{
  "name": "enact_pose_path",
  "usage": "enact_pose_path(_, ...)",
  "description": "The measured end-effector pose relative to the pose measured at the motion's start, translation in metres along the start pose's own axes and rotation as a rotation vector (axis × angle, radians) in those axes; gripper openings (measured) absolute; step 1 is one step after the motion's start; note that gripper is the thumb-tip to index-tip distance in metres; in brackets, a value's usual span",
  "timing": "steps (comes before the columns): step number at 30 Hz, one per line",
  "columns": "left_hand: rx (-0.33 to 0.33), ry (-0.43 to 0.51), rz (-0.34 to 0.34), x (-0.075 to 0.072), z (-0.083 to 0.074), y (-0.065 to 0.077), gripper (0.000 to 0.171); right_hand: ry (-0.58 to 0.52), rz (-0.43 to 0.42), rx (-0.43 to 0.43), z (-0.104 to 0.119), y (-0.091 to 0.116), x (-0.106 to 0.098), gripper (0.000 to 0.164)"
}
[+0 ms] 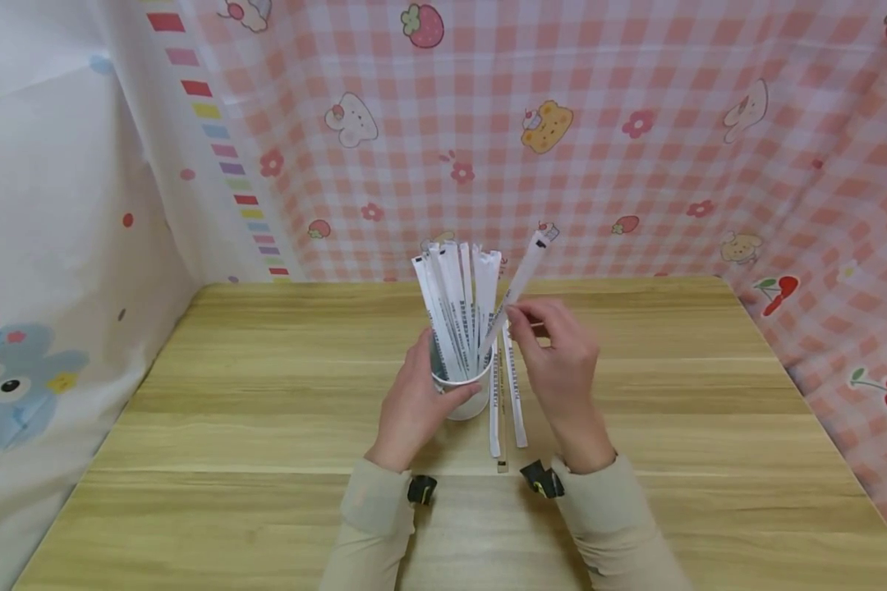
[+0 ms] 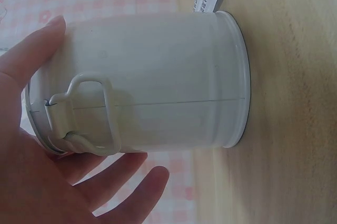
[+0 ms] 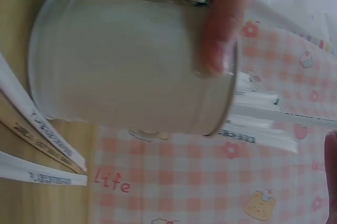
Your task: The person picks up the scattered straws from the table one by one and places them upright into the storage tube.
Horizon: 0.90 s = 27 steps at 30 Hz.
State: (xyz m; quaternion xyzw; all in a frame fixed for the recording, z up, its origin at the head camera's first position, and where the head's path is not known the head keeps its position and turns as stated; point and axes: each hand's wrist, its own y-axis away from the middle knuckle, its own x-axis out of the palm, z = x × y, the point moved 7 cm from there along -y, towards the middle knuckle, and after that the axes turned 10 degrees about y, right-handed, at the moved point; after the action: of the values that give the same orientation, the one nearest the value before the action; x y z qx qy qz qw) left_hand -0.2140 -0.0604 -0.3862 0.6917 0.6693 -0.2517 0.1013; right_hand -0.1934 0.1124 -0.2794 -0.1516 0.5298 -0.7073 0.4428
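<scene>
A small white metal pail with a wire loop handle on its side stands on the table. My left hand holds it near the rim, thumb on the near side. A bundle of slim, white, printed wrapped straws stands in the pail, fanned out at the top. With thumb and fingertips my right hand pinches one wrapped straw; it tilts up to the right, its lower end at the pail's rim. Several more wrapped straws lie on the table just right of the pail.
The wood-grain table reaches back to a pink checked cloth with cartoon prints. A white patterned cloth hangs at the left, and checked cloth also runs down the right side.
</scene>
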Motion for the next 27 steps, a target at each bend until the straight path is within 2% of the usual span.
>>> enact_pose_path(8, -0.004, -0.006, 0.0, 0.0, 0.0, -0.001, 0.092, 0.088, 0.112, 0.001, -0.012, 0.012, 0.023, 0.011)
enact_pose_path(15, -0.028, -0.021, -0.004, 0.0, 0.002, 0.0, 0.093, 0.16, 0.224, 0.044, -0.022, 0.02, 0.035, 0.014)
enact_pose_path(27, -0.019, -0.024, 0.004, 0.001, 0.002, 0.0, 0.095, 0.278, 0.428, 0.134, -0.038, 0.034, 0.053, 0.015)
